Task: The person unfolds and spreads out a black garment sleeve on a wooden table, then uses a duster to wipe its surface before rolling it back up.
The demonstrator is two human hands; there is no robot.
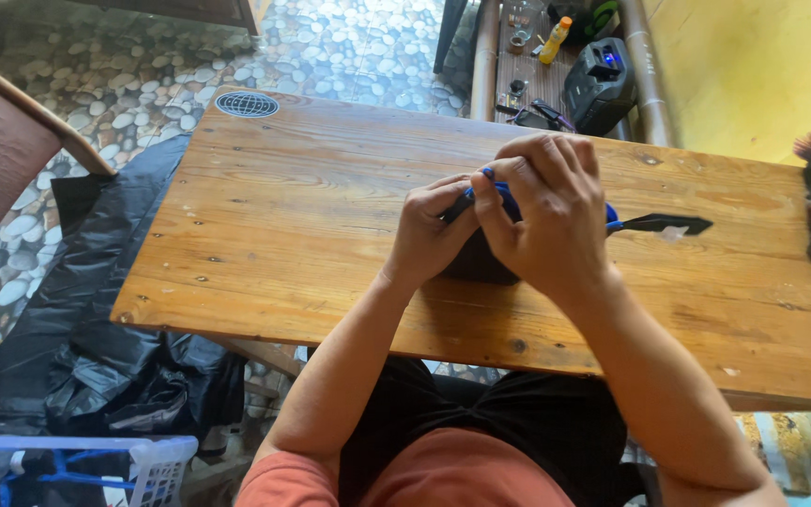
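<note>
Both hands meet at the centre of the frame over a small dark item with blue trim [481, 258] resting on the wooden table [312, 235]. The left hand [429, 235] is curled against its left side, fingers closed on the dark body. The right hand [551, 221] covers the top, thumb and forefinger pinched on a blue strap or edge [499, 188]. A black strap end [664, 223] extends right of the hands, lying flat on the table. What the item is cannot be told; most of it is hidden. Judged step: working the blue part while the body is steadied. The next move calls for a firm left-hand hold and a fine pinch. A black plastic sheet [96, 310] lies lower left; a black speaker [601, 84] stands upper right.
</note>
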